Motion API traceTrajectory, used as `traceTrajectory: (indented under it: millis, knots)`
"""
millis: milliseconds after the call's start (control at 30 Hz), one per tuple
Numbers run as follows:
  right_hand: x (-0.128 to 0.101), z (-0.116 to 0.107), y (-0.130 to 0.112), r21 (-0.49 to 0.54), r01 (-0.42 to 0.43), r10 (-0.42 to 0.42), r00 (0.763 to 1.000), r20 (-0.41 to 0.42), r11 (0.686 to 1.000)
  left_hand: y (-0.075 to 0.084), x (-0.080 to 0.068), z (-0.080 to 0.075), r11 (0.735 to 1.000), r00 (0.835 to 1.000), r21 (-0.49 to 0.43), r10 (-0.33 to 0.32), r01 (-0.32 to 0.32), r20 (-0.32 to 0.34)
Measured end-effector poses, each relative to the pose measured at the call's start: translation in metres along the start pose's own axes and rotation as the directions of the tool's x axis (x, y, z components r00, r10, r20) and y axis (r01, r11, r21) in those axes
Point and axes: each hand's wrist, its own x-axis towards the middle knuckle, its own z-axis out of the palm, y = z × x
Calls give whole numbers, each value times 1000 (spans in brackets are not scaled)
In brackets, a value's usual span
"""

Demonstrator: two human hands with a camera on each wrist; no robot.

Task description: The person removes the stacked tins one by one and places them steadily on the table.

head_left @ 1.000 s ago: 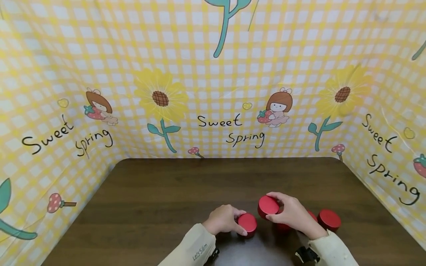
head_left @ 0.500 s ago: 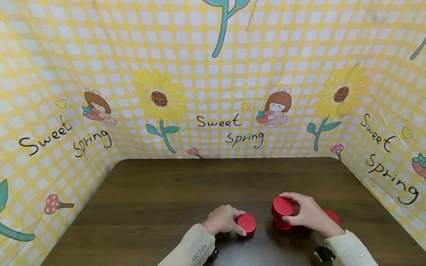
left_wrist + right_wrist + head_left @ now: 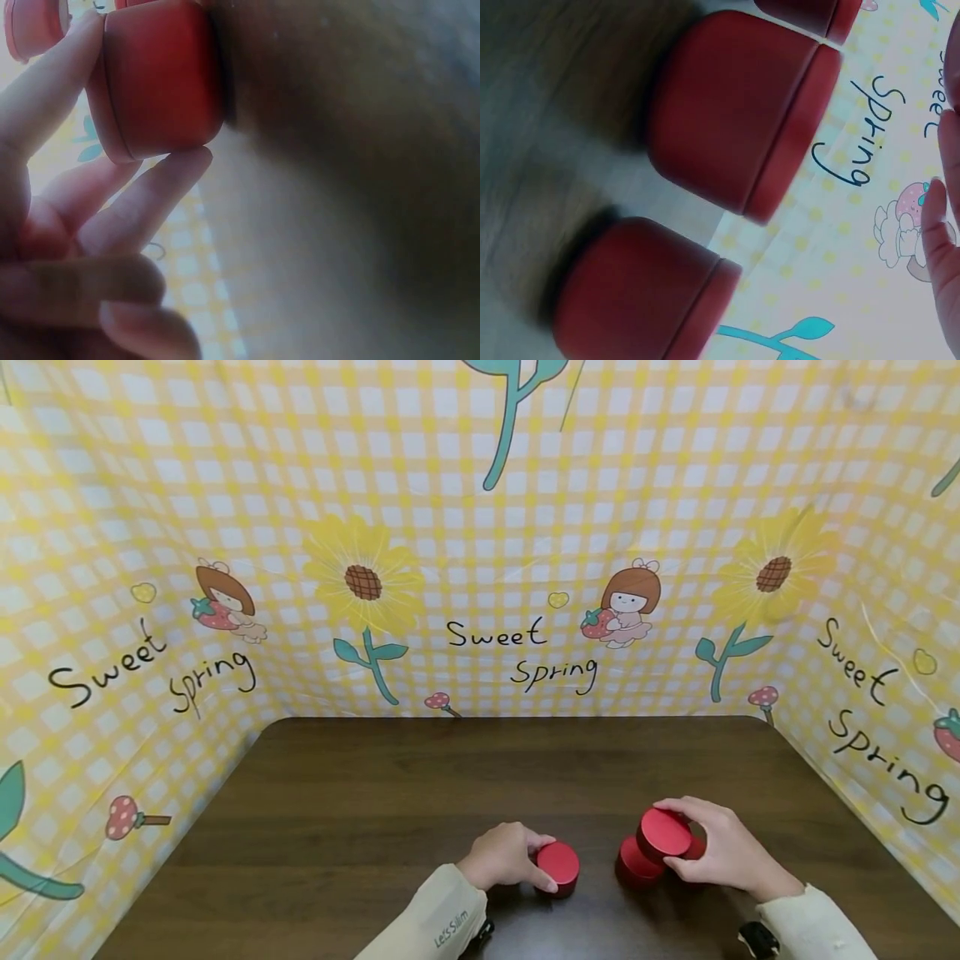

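Observation:
My left hand pinches a round red lidded tin that stands on the table. In the left wrist view, thumb and fingers are against the sides of this red tin. To the right, my right hand grips another red tin between thumb and fingers. This tin is held up above the table and partly covers a standing tin and one more tin behind. Only an edge of the held tin shows in the right wrist view.
Standing tins fill much of the right wrist view, with another tin at its lower left. The dark wooden table is bounded by a yellow checked cloth at the back and both sides.
My right hand has carried its red tin rightward, from beside the left hand's tin to over the group of standing tins. The left hand and its tin have stayed put.

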Motion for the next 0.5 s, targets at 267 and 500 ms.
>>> traceTrajectory:
  millis: [267, 500]
  knots:
    - [-5, -4, 2, -90, 11, -12, 1000, -11, 996, 1, 0, 0, 1000, 1000, -4, 0, 0, 11]
    - [-9, -9, 11, -169, 136, -144, 989, -41, 976, -1, 2, 1, 1000, 1000, 6, 8, -8, 18]
